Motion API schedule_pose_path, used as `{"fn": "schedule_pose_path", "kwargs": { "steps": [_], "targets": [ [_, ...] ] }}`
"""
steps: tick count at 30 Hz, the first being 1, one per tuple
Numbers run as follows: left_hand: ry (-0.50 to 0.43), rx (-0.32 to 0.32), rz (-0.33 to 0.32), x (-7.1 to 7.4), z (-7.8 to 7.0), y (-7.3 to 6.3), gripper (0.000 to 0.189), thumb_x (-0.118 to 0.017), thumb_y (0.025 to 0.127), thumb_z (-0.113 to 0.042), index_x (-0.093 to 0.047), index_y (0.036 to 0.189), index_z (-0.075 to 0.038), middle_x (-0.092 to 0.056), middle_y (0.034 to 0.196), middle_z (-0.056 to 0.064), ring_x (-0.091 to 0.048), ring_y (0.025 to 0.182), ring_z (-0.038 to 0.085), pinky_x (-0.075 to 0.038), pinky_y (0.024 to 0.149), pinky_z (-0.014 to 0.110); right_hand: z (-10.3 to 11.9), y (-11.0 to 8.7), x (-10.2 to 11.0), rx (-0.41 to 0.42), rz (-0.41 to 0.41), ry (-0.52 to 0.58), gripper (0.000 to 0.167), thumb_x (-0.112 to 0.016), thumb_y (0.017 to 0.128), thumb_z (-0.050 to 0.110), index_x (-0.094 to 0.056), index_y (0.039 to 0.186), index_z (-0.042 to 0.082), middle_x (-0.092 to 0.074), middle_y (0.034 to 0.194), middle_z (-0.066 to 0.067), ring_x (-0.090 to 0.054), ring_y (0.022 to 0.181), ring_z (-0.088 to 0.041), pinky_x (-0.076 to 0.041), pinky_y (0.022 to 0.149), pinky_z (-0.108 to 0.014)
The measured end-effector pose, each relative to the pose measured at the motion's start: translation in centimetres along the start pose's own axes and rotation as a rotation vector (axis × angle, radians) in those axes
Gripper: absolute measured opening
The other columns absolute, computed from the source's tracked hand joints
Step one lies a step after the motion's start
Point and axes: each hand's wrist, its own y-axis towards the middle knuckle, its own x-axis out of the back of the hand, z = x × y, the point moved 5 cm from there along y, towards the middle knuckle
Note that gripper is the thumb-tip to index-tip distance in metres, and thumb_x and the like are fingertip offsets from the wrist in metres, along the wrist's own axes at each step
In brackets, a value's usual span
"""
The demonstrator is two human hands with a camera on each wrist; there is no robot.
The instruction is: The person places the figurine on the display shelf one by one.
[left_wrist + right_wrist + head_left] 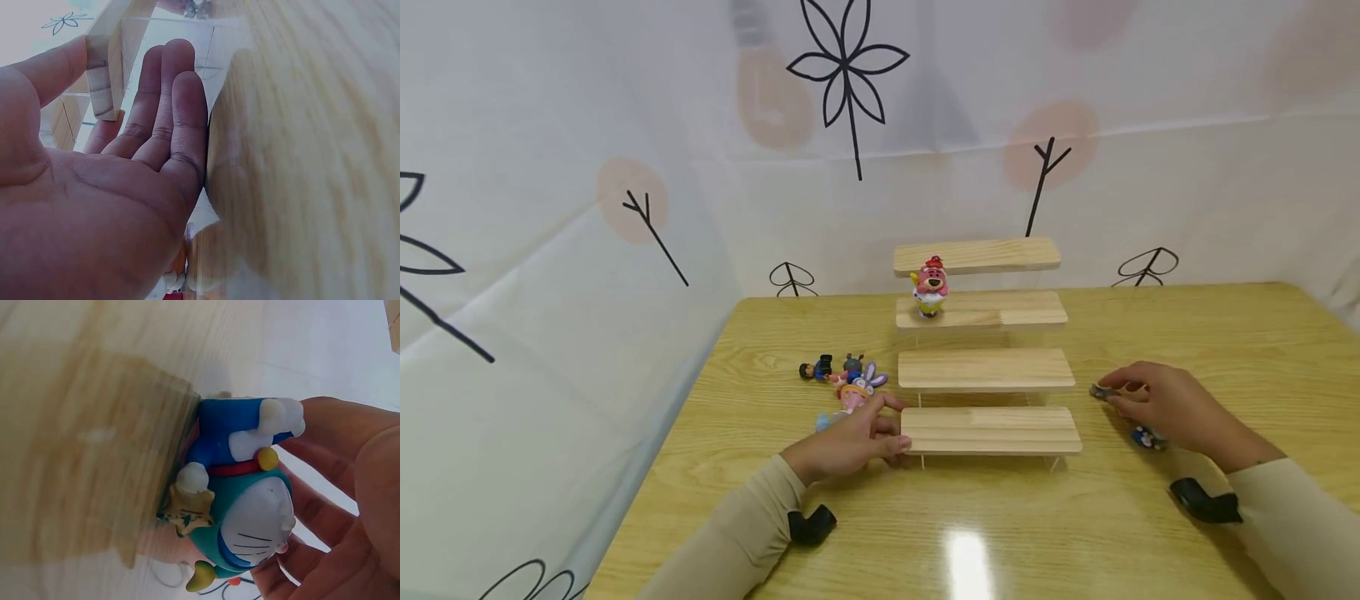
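Note:
My left hand [853,442] grips the left end of the lowest board of a four-step wooden display stand [988,431]. In the left wrist view, its thumb and index finger are on either side of the board end [105,78], the other fingers extended near the table. At the stand's right, my right hand [1165,408] pinches a small grey figurine [1102,392], partly covered by the fingers. Beneath that hand lies a blue-and-white cat figurine [1147,438]; the right wrist view shows it closely, with a star in its paw and a yellow bell.
A pink bear figurine [930,287] stands on the second board from the top, toward its left end. Left of the stand, several figurines lie together, among them a black-capped one [815,368] and a pink one with lilac ears [856,396]. A patterned cloth [700,125] hangs behind the table.

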Motion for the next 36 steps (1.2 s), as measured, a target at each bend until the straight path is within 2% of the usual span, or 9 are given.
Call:
{"fn": "schedule_pose_path", "kwargs": {
  "steps": [4, 8, 12, 18, 31, 36],
  "targets": [
    [-0.009, 0.006, 0.002, 0.0, 0.0, 0.0, 0.05, -0.06, 0.102, -0.022, -0.031, 0.143, -0.013, -0.068, 0.12, 0.016, -0.071, 0.099, 0.023, -0.055, 0.089, 0.033, 0.0, 0.1, -0.2, 0.001, 0.013, -0.002, 0.023, -0.07, 0.095, 0.02, -0.074, 0.112, 0.005, -0.069, 0.11, -0.018, -0.068, 0.091, -0.028, -0.055, 0.065, -0.033],
    [-0.009, 0.004, 0.005, 0.0, 0.0, -0.1, 0.051, -0.06, 0.102, -0.023, -0.031, 0.143, -0.013, -0.068, 0.121, 0.016, -0.071, 0.099, 0.024, -0.056, 0.089, 0.034, 0.0, 0.2, -0.4, 0.004, 0.023, -0.008, 0.023, -0.07, 0.094, 0.018, -0.073, 0.113, 0.005, -0.069, 0.107, -0.013, -0.065, 0.087, -0.019, -0.052, 0.062, -0.026],
    [-0.01, -0.001, 0.009, 0.1, 0.0, -0.2, 0.051, -0.06, 0.102, -0.023, -0.031, 0.143, -0.013, -0.067, 0.121, 0.016, -0.071, 0.1, 0.025, -0.056, 0.089, 0.035, 0.0, 0.3, -0.5, -0.001, 0.041, -0.012, 0.025, -0.071, 0.093, 0.016, -0.071, 0.116, 0.005, -0.069, 0.106, -0.013, -0.064, 0.085, -0.016, -0.05, 0.06, -0.025],
    [-0.018, -0.003, 0.015, 0.0, -0.1, -0.1, 0.051, -0.059, 0.103, -0.022, -0.03, 0.144, -0.012, -0.067, 0.12, 0.016, -0.071, 0.102, 0.026, -0.056, 0.09, 0.035, 0.0, 0.2, -0.6, -0.005, 0.048, -0.026, 0.018, -0.072, 0.092, 0.017, -0.071, 0.107, 0.008, -0.07, 0.098, -0.006, -0.063, 0.079, -0.012, -0.048, 0.059, -0.024],
    [-0.001, 0.01, 0.01, 0.2, 0.2, -0.5, 0.05, -0.058, 0.103, -0.022, -0.03, 0.144, -0.012, -0.066, 0.125, 0.018, -0.07, 0.104, 0.026, -0.056, 0.091, 0.036, 0.4, 0.4, -1.5, 0.014, 0.065, -0.034, 0.021, -0.073, 0.089, 0.016, -0.068, 0.108, 0.008, -0.066, 0.094, -0.002, -0.06, 0.08, -0.011, -0.048, 0.061, -0.025],
    [0.012, -0.004, 0.019, 0.1, 0.1, -0.2, 0.05, -0.057, 0.103, -0.025, -0.03, 0.143, -0.013, -0.066, 0.125, 0.017, -0.069, 0.104, 0.025, -0.055, 0.092, 0.036, 0.0, 0.3, -1.1, 0.005, 0.058, -0.049, 0.02, -0.073, 0.09, 0.015, -0.068, 0.107, 0.008, -0.068, 0.096, -0.005, -0.063, 0.082, -0.014, -0.049, 0.062, -0.027]
  ]
}}
